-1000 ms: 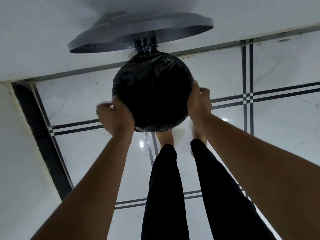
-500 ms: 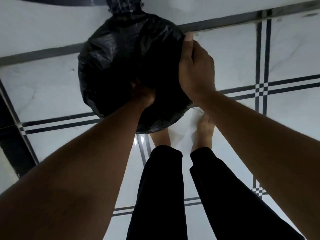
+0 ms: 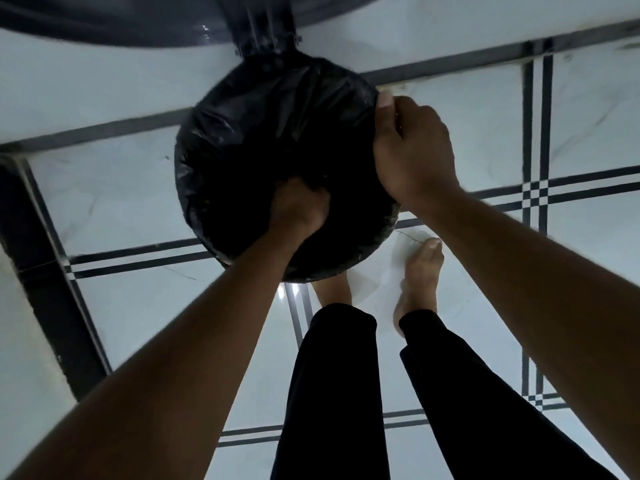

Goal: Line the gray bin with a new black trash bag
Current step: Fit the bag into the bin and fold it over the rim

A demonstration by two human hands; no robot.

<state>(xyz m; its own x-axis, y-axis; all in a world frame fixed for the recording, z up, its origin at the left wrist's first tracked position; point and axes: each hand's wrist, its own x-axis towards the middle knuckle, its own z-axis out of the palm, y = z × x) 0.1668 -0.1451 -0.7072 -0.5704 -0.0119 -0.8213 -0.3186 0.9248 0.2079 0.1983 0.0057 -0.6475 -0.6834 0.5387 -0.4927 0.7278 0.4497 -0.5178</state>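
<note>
White tiled floor (image 3: 131, 202); right hand (image 3: 412, 157) grips bag (image 3: 263, 133) at rim, left hand (image 3: 298, 206) inside.

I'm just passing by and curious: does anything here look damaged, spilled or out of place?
Nothing stands out. The black trash bag is wrinkled but covers the bin's mouth; the left hand reaches down into it and the right hand holds its edge at the rim. The lid stands open behind.
</note>
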